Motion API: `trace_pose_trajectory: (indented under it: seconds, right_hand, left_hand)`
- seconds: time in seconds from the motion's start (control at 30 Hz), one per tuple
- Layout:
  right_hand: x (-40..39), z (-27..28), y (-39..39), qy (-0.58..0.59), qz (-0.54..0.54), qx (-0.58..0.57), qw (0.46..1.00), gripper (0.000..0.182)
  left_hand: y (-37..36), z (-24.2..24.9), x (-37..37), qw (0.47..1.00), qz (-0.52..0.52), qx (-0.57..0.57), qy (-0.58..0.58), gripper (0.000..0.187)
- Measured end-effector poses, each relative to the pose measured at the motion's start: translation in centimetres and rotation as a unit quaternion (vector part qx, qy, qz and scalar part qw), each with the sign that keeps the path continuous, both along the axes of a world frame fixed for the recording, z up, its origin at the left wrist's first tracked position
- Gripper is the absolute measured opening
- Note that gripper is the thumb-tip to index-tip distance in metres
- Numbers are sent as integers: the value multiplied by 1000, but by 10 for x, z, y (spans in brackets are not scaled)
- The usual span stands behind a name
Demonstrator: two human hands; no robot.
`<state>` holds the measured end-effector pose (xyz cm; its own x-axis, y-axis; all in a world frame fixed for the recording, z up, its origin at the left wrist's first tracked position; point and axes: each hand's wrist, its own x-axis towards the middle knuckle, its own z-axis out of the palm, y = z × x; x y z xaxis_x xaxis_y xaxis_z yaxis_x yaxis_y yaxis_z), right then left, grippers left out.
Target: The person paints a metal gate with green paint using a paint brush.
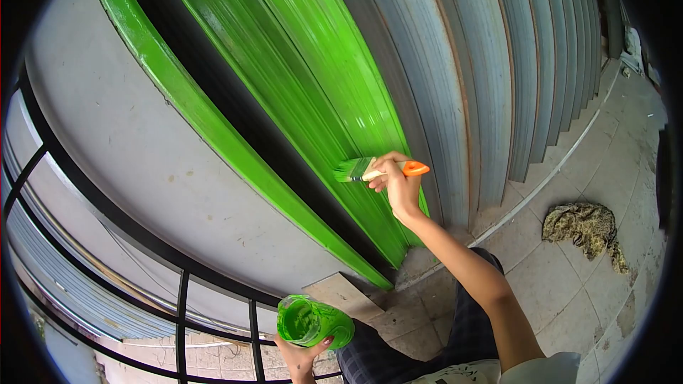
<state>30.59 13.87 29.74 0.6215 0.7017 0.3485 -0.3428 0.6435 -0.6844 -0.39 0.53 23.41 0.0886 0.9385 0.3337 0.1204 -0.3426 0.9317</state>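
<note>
A paintbrush with an orange-tipped handle is gripped in my right hand. Its bristles, coated in green, touch the green-painted metal panel. Wet-looking streaks run along the ridges of that panel. Down at the bottom, my left hand is wrapped round a jar of green paint. The jar's mouth faces up toward me, and paint smears its wall and rim. Unpainted grey corrugated metal begins just right of the green section.
A green-edged frame strip borders a pale wall on the left. Black metal bars cross the lower left. A crumpled, stained rag lies on the tiled floor. A flat board rests near the panel's foot.
</note>
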Motion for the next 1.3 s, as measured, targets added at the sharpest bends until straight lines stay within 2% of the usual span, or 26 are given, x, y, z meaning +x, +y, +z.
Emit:
trace_pose_trajectory:
  seconds: [0.07,0.1,0.2,0.23,0.3,0.37,0.4,0.47,0.5,0.53,0.6,0.63,0.67,0.73,0.77,0.83,0.9,0.93,1.0,1.1,1.23,1.3]
  right_hand:
    - [3,7,5,2,-1,3,1000,16]
    - [0,39,1,-8,-18,23,1000,17]
    - [-6,135,-3,18,6,166,986,13]
    - [-7,161,-3,-8,-11,218,976,13]
    - [-8,193,0,7,-12,240,971,12]
    - [-9,169,16,14,-34,193,981,13]
    - [-12,142,18,34,-45,157,986,14]
    - [-17,77,3,-6,-86,40,995,15]
    - [-21,49,-5,27,-88,1,996,15]
    - [-19,37,-6,34,-96,-29,994,15]
    - [-24,57,-19,59,-106,-93,988,15]
    - [-26,70,-9,44,-101,-69,991,15]
    - [-25,132,-5,31,-98,-51,993,15]
    - [-19,199,3,36,-77,3,996,15]
    - [-14,235,-2,46,-81,22,995,16]
    - [-2,308,-21,62,-90,62,992,18]
    - [5,357,-48,90,-107,63,988,19]
    - [9,373,-66,52,-132,60,988,18]
    - [18,401,-111,71,-102,8,992,20]
    - [22,451,-189,11,-86,-57,995,24]
    - [33,491,-269,-52,-93,-64,992,23]
    - [45,498,-293,-87,-90,-78,989,21]
  left_hand:
    - [10,8,2,999,-20,2,27,73]
    - [12,13,6,999,-19,3,40,74]
    - [26,52,18,997,-43,0,64,79]
    - [27,70,24,997,-47,-18,61,82]
    - [23,104,32,996,-56,-11,66,89]
    - [20,133,34,996,-77,-23,34,98]
    - [20,144,34,996,-85,-28,24,100]
    - [21,160,28,995,-95,-9,-18,102]
    - [16,182,33,994,-104,-23,-20,103]
    - [13,207,43,993,-114,-34,-23,103]
    - [7,238,39,993,-111,-46,-3,101]
    - [5,253,34,992,-110,-44,46,97]
    - [-5,290,37,992,-95,-54,67,94]
    - [-5,309,30,989,-74,-26,127,87]
    - [-12,330,39,993,-61,-57,83,81]
    - [-18,366,43,990,-63,-86,88,78]
    - [-24,388,43,990,-51,-75,109,75]
    - [-26,402,44,989,-55,-78,113,78]
    - [-27,432,50,986,-67,-76,135,79]
    - [-29,467,60,983,-89,-56,147,84]
    - [-35,474,73,981,-120,-25,152,92]
    - [-50,479,83,979,-96,-11,177,95]
